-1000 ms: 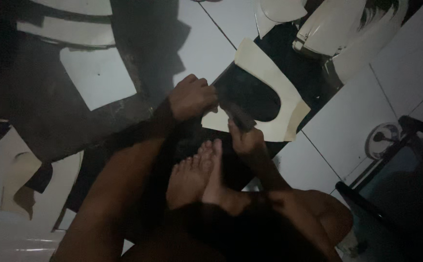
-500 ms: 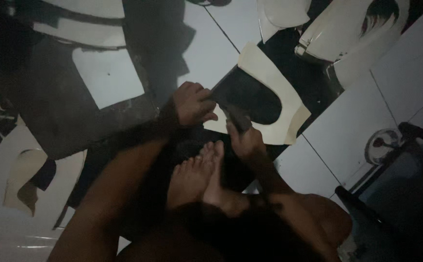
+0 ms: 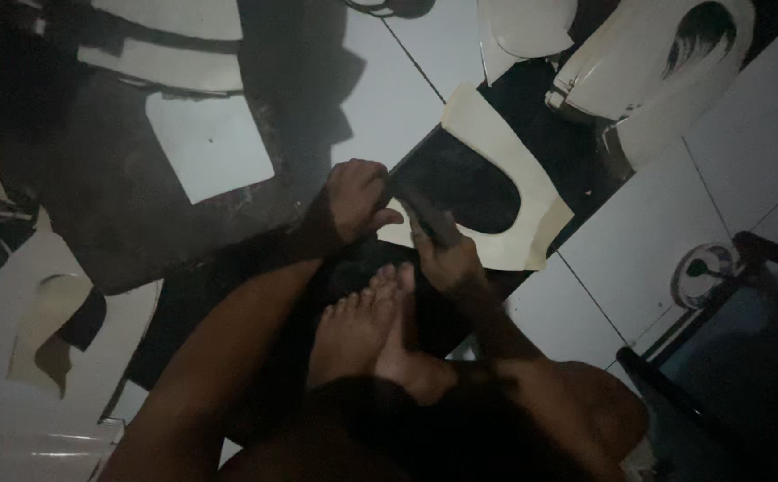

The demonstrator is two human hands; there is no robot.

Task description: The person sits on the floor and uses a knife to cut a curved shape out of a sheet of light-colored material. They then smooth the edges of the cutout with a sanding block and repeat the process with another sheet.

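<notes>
Dark sheet piece (image 3: pixel 460 183) on the white tiled floor (image 3: pixel 639 241), lying over a cream template (image 3: pixel 532 170) just ahead of the bare feet (image 3: pixel 362 321), hardly shifted from a second ago, only closer and more central in view, so work on it seems at the same stage. Left hand (image 3: pixel 353 203) curled shut, pinning its near-left corner; right hand (image 3: pixel 442 250) closed around a thin tool, too dim to identify, pressed on its near edge. Long axis slanting from near-left to far-right, rounded end toward the right.
</notes>
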